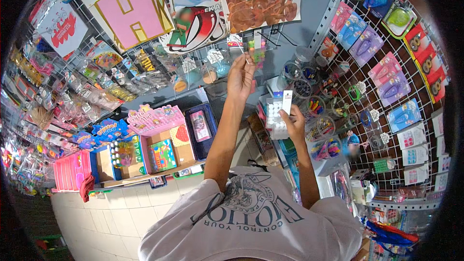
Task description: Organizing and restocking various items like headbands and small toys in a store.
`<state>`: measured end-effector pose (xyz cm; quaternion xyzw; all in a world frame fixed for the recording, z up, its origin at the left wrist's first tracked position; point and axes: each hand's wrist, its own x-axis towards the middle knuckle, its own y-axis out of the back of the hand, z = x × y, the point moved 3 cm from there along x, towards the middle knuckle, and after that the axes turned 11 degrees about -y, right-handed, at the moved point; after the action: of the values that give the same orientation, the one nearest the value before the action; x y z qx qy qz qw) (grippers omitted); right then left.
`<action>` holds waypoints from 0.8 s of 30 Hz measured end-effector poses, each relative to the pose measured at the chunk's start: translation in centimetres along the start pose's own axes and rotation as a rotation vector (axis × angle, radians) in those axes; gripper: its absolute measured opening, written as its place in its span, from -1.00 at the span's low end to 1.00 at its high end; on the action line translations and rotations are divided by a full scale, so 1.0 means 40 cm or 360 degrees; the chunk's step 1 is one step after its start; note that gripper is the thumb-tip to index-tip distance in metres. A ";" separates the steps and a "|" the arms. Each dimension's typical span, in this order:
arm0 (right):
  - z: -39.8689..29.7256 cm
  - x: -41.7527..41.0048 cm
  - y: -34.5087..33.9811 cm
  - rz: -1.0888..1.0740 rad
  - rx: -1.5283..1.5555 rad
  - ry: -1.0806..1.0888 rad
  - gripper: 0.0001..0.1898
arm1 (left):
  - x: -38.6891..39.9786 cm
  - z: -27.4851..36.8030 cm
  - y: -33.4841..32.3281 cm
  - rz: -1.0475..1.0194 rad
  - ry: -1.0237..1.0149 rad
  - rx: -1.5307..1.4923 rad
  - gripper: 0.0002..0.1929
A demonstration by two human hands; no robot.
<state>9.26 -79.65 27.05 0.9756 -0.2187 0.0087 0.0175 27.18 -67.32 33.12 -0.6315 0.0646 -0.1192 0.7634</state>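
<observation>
My left hand (pixel 240 78) is raised to the wall rack, its fingertips closed around the front end of a metal display hook (pixel 238 41). Beside those fingers hangs a clear packet of small pink, yellow and green pieces (pixel 258 53). In my right hand (pixel 295 122) is a clear pack of white round pieces (pixel 277 117), pinched between thumb and fingers. A white tag strip (pixel 287 102) stands up along the pack's right side. The pack is lower than my left hand and apart from the rack.
Large birthday decoration packs (pixel 134 11) hang above. Lidded clear jars (pixel 320 127) of small goods stand to the right, before a white wire grid (pixel 362 61) with carded items. Left, a shelf carries display boxes (pixel 156 119) and a blue basket (pixel 195 146). Tiles (pixel 123 214) cover the floor.
</observation>
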 end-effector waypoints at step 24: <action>-0.233 0.389 -0.233 -0.1058 0.1249 -0.0438 -0.55 | -0.041 0.052 0.074 -0.0016 0.0029 0.0517 -0.85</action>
<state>27.23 -77.53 36.47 0.9175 0.1219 -0.0442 -0.3759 26.43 -64.39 30.53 -0.4991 0.0481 -0.1375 0.8542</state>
